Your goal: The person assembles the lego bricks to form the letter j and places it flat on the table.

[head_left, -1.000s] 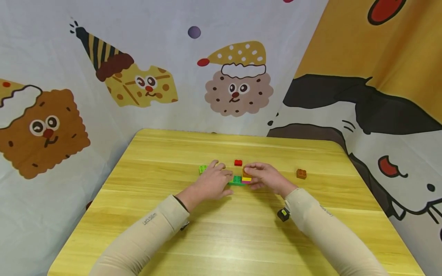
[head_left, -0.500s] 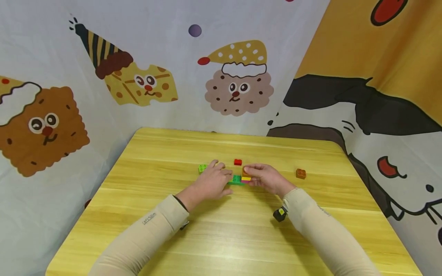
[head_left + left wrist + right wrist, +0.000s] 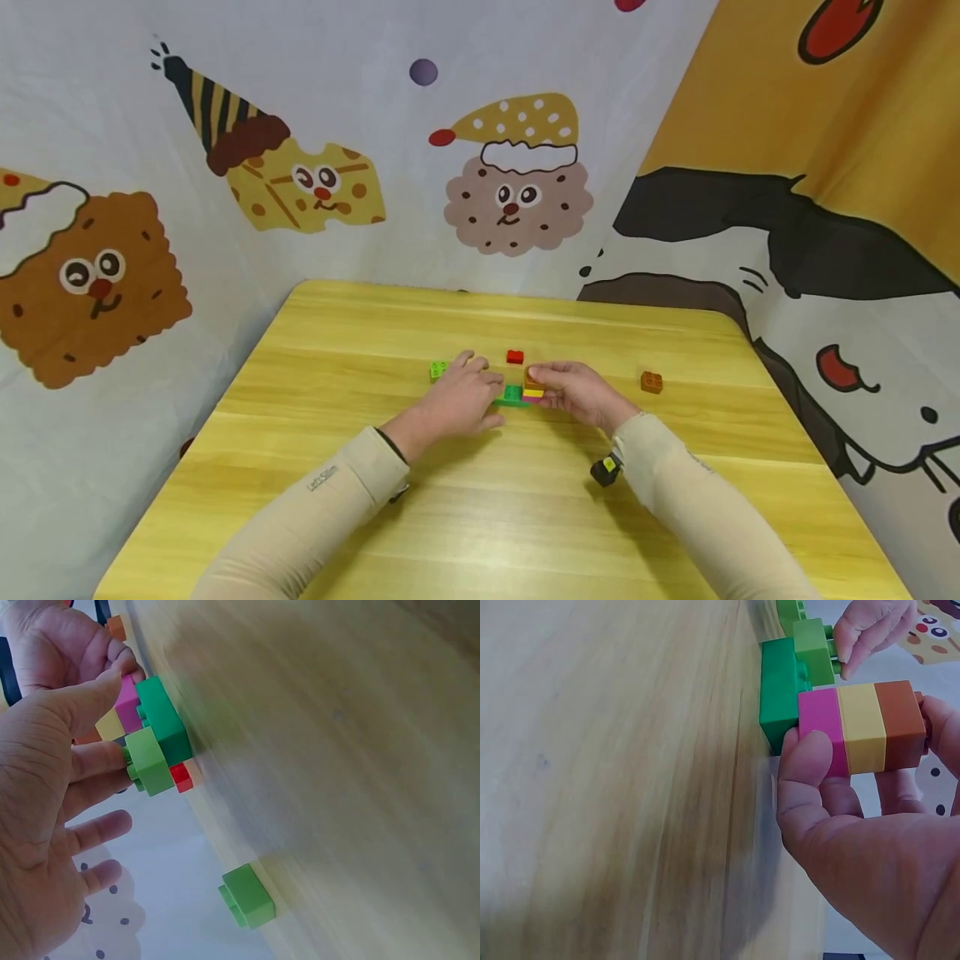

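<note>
A long dark green brick (image 3: 778,694) lies on the table, with a light green brick (image 3: 154,761) on its left end. At its right end stands a stack of a pink brick (image 3: 823,709), a yellow brick (image 3: 862,727) and a brown brick (image 3: 900,724). My right hand (image 3: 581,392) grips this stack, thumb low on the pink brick and a finger over the brown one's studs. With fairly straight fingers, my left hand (image 3: 461,396) touches the studs of the light green brick. Whether the pink brick is fully pressed down cannot be told.
Behind the hands lies a red brick (image 3: 514,357). Another light green brick (image 3: 438,371) rests to the left, and a separate brown brick (image 3: 652,382) to the right. The wooden table (image 3: 480,517) ends at a cloth backdrop with cartoon prints.
The right hand's fingers have drawn closer around the stack, and its wrist has shifted slightly left. The left hand stays nearly still.
</note>
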`<action>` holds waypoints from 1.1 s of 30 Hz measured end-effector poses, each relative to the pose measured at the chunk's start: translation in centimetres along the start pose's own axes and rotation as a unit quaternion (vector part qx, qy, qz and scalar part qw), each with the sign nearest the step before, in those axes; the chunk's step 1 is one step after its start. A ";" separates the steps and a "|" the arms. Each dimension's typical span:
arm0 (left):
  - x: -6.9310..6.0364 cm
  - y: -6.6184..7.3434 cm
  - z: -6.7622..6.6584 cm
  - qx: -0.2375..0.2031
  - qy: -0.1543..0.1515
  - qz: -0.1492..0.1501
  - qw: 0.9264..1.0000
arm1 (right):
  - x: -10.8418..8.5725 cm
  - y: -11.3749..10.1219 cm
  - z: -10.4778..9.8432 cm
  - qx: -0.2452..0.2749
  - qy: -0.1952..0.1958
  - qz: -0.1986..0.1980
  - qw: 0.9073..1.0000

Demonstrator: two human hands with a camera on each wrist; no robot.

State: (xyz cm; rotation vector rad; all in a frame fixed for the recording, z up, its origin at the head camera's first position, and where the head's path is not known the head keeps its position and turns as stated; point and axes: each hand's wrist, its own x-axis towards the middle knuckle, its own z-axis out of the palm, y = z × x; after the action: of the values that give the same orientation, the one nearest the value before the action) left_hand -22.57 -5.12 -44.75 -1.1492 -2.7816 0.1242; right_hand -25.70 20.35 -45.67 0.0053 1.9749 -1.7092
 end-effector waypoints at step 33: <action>0.1 -0.2 -0.3 0.020 -0.025 0.013 0.999 | -5.6 0.6 -14.0 -0.464 0.188 -0.089 0.861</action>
State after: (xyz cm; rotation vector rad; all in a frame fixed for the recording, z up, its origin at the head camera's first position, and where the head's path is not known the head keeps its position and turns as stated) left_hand -22.79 -5.17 -44.45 -1.1897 -2.7929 0.2140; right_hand -25.98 35.19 -43.14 -0.2021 2.9877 -0.7015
